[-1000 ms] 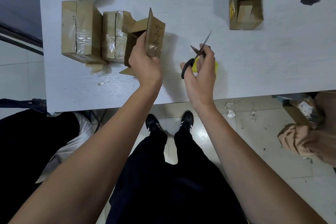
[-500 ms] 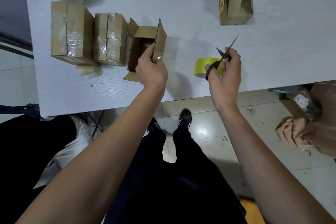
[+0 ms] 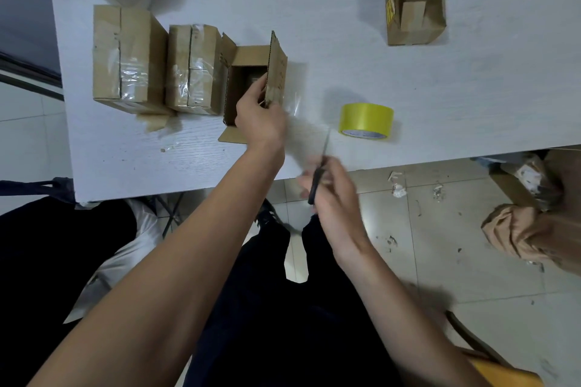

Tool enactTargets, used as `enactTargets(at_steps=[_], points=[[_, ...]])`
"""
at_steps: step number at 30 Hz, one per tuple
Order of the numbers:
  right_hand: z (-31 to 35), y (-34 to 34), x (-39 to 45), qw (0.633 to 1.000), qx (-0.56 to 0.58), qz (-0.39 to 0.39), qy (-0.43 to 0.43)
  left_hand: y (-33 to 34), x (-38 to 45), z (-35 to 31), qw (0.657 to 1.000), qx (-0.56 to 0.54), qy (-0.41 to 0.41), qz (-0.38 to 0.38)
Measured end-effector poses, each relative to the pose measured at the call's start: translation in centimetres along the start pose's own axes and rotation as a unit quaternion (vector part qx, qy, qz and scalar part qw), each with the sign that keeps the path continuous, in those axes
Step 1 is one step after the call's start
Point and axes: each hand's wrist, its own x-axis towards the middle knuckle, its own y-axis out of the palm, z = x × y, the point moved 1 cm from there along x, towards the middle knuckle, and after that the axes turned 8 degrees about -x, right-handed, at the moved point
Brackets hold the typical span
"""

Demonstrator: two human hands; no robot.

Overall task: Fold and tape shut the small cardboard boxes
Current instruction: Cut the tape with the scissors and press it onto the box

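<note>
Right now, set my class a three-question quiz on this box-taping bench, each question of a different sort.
1. True or false: the yellow tape roll lies on the white table.
2. How many cardboard boxes in the left row are already taped? A one, B two, C three.
3. Fill in: the right hand holds ____.

Key:
1. True.
2. B: two taped boxes beside the open box, whose flap the left hand holds.
3. Scissors.

Bare forearms, dark trousers (image 3: pixel 283 324), blk shoes.
</note>
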Motion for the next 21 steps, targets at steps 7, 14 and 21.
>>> enactTargets(at_steps=[7,14,21], points=[[0.1,1.7,5.6,0.988,-0.001,0.140,0.069,-0.1,0.3,0.1,1.000,-0.003,0.000,0.007],[2.0,1.5,7.5,0.986,-0.030,0.157,0.034,-0.3,0.3,-0.5,1.000,-0.027,-0.003,0.001],[1.5,2.5,8.8,0.994,0.027,0.109,0.003,0.0,-0.1,-0.3,0.999,-0.042,-0.001,-0.007]])
